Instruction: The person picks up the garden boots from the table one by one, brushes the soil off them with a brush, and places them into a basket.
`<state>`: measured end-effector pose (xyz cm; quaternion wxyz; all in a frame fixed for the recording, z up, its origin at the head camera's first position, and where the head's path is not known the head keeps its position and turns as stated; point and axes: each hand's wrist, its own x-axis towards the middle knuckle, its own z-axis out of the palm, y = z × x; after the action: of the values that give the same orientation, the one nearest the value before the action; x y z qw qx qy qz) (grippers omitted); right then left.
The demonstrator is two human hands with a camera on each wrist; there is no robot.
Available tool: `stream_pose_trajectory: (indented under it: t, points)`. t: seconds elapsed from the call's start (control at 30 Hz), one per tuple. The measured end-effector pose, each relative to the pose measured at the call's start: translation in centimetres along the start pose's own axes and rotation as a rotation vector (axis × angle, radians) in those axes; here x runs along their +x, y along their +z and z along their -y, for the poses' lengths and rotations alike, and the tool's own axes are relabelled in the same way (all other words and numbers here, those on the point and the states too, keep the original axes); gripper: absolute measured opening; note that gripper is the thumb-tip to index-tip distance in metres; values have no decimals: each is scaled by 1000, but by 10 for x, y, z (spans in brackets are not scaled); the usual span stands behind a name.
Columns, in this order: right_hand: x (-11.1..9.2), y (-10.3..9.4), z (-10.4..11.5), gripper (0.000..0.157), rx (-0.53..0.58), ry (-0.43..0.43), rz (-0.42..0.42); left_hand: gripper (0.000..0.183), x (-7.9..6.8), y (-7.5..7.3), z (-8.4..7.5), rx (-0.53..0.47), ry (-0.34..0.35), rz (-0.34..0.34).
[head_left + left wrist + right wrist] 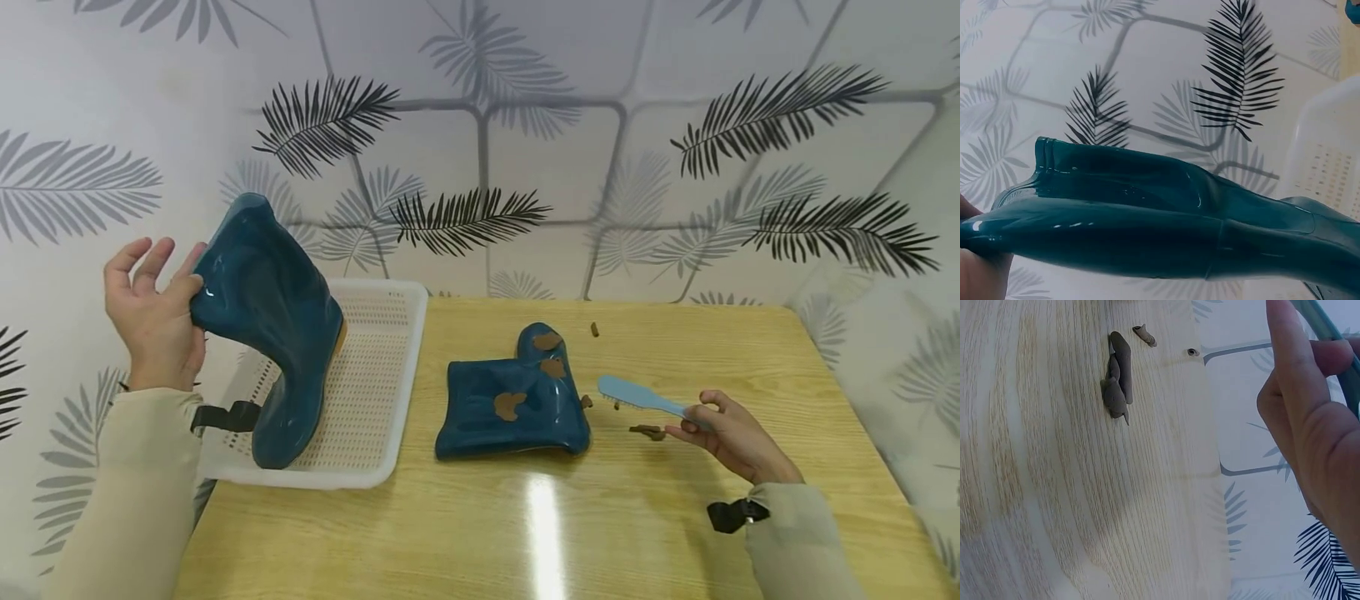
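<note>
My left hand point(161, 321) pinches the top edge of a glossy dark teal rubber boot point(262, 283) between thumb and fingers. Its shaft tilts up and its toe hangs down in front of a white basket point(411, 367). In the left wrist view the boot's shaft point(1116, 231) looks clean. On the table a second teal boot point(476, 387) lies on its side, with brown muddy patches point(510, 406) on shaft and foot. To its right, my right hand point(738, 442) grips the handle of a light blue brush point(633, 393), bristles down above the table.
Brown crumbly bits point(648, 432) lie on the wooden table point(465, 533) below the brush, and a small piece point(595, 329) sits farther back. The perforated basket stands at the table's left end. A leaf-patterned wall covering point(555, 167) rises directly behind.
</note>
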<state>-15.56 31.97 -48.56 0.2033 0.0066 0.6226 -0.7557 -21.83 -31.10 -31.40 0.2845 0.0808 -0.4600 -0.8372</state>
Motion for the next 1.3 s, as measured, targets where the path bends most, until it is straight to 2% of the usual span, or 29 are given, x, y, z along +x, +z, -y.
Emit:
stream_pose_trajectory:
  t: [0.27,0.5,0.63,0.77,0.9,1.0,1.1,1.3]
  points:
    - [-5,-6,-1,25,14,-5,-14,62,5,-10,22,48,31,-40]
    - [-10,-13,-4,24,34,-3,-25,64,9,-20,45,79,6,-95]
    - [-12,-14,-4,24,46,-5,-30,63,14,-23,54,176,35,-92]
    - [-13,-14,-5,24,69,-12,-33,61,17,-25,56,369,30,-95]
    - [-11,-13,-7,21,87,-16,-26,55,17,-33,52,501,-11,-145]
    - [-10,-12,-7,21,93,-16,-23,54,16,-40,49,545,-43,-176]
    - [-9,-11,-8,22,87,-15,-21,61,15,-46,47,565,-84,-196]
    - [-7,-10,-7,24,51,-12,-17,73,12,-55,45,560,-164,-189]
